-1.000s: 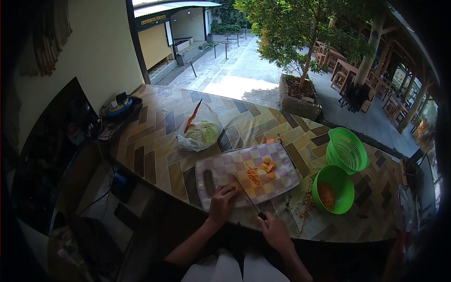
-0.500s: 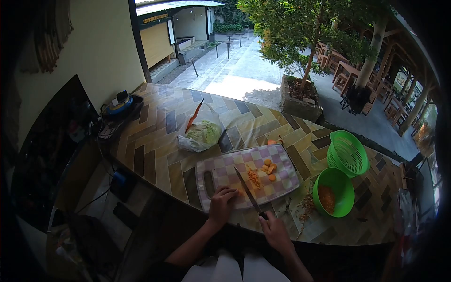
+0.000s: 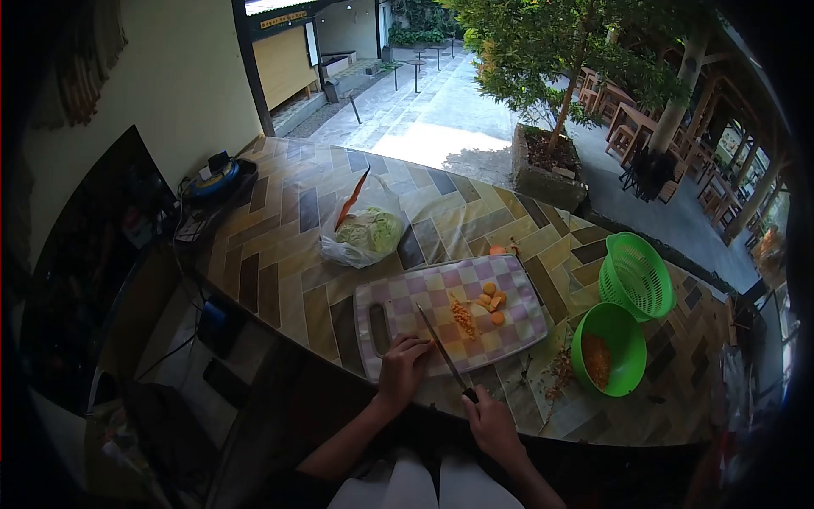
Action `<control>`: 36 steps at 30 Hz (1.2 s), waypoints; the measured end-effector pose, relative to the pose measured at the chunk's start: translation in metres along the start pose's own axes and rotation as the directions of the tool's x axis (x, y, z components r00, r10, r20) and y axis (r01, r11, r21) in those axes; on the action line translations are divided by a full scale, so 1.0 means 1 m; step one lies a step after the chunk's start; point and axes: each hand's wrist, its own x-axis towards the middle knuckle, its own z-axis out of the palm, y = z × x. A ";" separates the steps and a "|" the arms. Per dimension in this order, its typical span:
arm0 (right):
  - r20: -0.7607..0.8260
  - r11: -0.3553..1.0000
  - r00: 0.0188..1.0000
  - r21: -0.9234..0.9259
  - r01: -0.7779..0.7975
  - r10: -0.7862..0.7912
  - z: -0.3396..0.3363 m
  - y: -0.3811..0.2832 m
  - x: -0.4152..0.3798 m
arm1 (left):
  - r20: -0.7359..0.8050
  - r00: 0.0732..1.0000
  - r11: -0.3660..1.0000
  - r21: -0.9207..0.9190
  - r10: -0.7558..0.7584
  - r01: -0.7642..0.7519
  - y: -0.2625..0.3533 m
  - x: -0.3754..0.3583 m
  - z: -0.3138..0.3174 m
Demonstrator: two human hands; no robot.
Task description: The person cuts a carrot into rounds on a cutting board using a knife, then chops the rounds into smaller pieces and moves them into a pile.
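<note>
My right hand (image 3: 492,422) grips the black handle of a kitchen knife (image 3: 442,349), its blade pointing away over a checkered cutting board (image 3: 397,299). My left hand (image 3: 404,365) is closed at the board's near edge, fingertips beside the blade, on a carrot piece that is mostly hidden. Diced carrot (image 3: 463,319) lies in a small heap just right of the blade. Several thicker carrot chunks (image 3: 490,293) sit farther right on the board.
A plastic bag (image 3: 352,253) with cabbage (image 3: 379,231) and a whole carrot (image 3: 352,200) lies behind the board. To the right stand a green bowl (image 3: 628,370) holding orange shreds and a green colander (image 3: 649,299). Peelings (image 3: 560,371) litter the tiled table (image 3: 292,263).
The view has shifted slightly. The knife has moved a little left, closer to my left fingertips. My left hand stays in place on the board.
</note>
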 end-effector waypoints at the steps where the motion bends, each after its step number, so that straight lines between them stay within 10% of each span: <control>1: 0.008 1.000 1.000 -0.005 0.005 -0.005 -0.001 0.001 0.001 | 0.000 1.000 1.000 0.000 0.001 -0.001 -0.001 0.000 0.000; 13: 0.117 0.954 0.989 -0.295 -0.047 0.085 0.001 -0.030 0.031 | -0.001 1.000 1.000 0.016 -0.004 0.004 -0.004 0.001 0.001; 22: 0.028 0.990 0.993 0.091 0.108 -0.111 0.000 0.004 0.037 | -0.068 0.988 0.990 0.004 -0.140 0.141 0.005 0.002 -0.001; 36: 0.074 0.961 0.996 -0.276 -0.019 0.041 0.014 -0.029 0.037 | -0.021 0.997 0.995 0.059 -0.073 0.074 0.000 0.001 -0.002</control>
